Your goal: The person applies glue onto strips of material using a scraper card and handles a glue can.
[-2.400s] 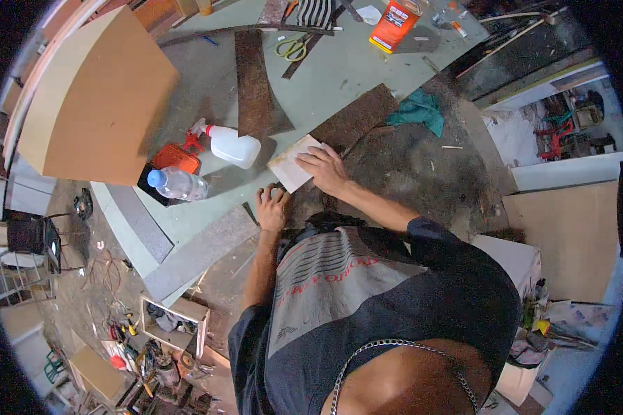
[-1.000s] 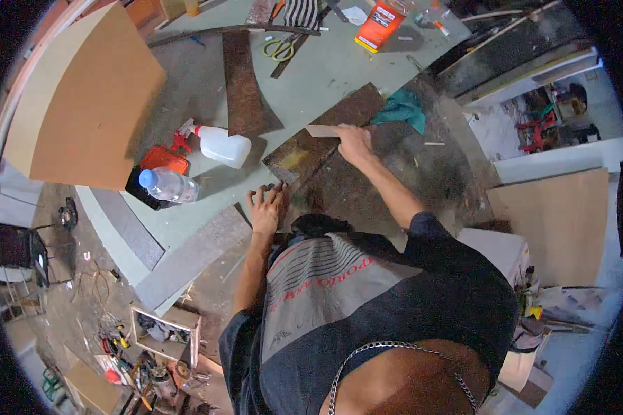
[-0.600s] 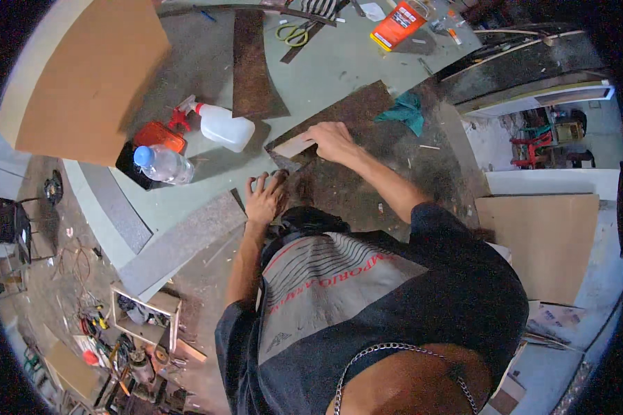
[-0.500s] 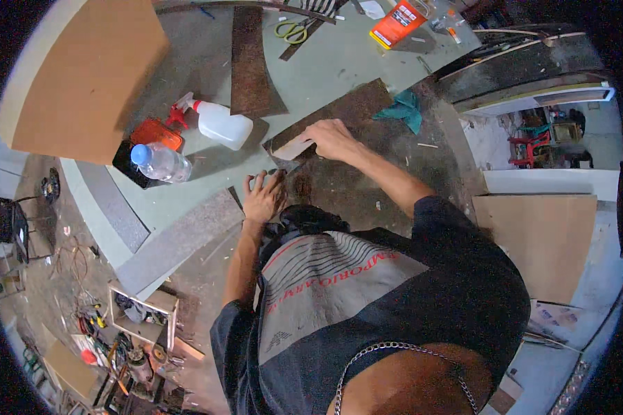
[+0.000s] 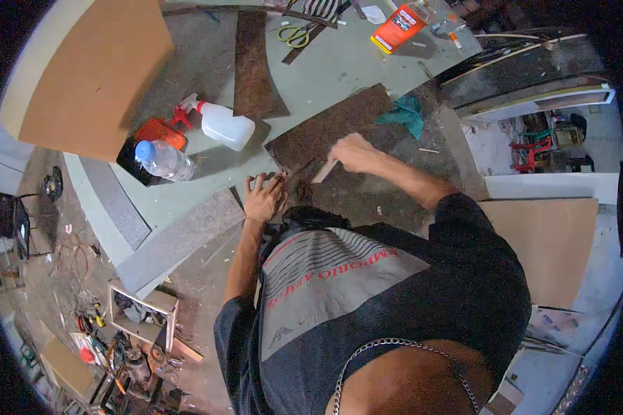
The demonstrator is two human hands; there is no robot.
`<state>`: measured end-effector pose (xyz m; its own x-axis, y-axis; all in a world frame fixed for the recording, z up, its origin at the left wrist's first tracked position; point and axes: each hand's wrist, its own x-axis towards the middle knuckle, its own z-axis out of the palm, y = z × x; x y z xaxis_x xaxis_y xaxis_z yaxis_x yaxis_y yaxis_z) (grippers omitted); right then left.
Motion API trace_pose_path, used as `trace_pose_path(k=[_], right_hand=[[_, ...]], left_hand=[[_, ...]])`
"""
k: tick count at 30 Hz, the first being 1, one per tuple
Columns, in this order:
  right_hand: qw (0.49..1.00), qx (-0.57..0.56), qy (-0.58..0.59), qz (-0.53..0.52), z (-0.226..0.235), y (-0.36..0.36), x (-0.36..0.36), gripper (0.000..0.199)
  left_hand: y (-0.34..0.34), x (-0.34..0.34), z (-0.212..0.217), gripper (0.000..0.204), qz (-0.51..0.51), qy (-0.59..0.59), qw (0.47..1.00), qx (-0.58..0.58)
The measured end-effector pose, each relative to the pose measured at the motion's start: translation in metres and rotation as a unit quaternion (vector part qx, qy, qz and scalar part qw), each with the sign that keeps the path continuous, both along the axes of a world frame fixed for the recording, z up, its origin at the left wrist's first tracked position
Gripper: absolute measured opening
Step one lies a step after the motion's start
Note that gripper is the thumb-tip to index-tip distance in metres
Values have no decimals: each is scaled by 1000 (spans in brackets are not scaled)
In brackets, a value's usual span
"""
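Note:
A dark brown sheet (image 5: 325, 124) lies slantwise on the pale green tabletop (image 5: 218, 176). My left hand (image 5: 263, 199) is at its near left corner, fingers bent and fingertips gripping the edge; the thumb is mostly hidden. To the right, my right hand (image 5: 354, 153) is closed around a pale flat strip (image 5: 324, 171), which points down and left over the near side of the sheet. The strip's exact kind does not show. A crumpled teal cloth (image 5: 403, 116) touches the sheet's far right end.
Left stand a white spray bottle (image 5: 227, 126), a clear water bottle (image 5: 165, 161) and an orange tub (image 5: 160, 133). Beyond are another brown strip (image 5: 253, 66), scissors (image 5: 294, 36) and an orange can (image 5: 399, 28). A grey strip (image 5: 187, 238) lies near left; a tan board (image 5: 93, 83) rises far left.
My right hand has moved right and toward me with the pale strip, away from the sheet's corner. My left hand stays there, its fingers drawn in slightly.

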<state>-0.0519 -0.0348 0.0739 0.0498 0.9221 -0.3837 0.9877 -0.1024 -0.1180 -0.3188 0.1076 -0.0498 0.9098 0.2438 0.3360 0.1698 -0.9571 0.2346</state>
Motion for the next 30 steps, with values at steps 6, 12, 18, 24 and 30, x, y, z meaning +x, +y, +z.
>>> trace_pose_path(k=[6, 12, 18, 24, 30], right_hand=[[994, 21, 39, -96, 37, -20, -25, 39], [959, 153, 105, -214, 46, 19, -55, 45], [961, 232, 31, -147, -7, 31, -58, 45], [972, 207, 21, -111, -34, 29, -65, 50], [982, 184, 1, -52, -17, 4, -60, 53]], left_hand=[[0, 0, 3, 44, 2, -22, 1000, -11], [0, 2, 8, 45, -6, -23, 1000, -17], [-2, 2, 10, 49, -4, 1, 1000, -18], [1, 1, 9, 41, -3, -22, 1000, -7], [0, -1, 5, 34, -5, 10, 999, -33]])
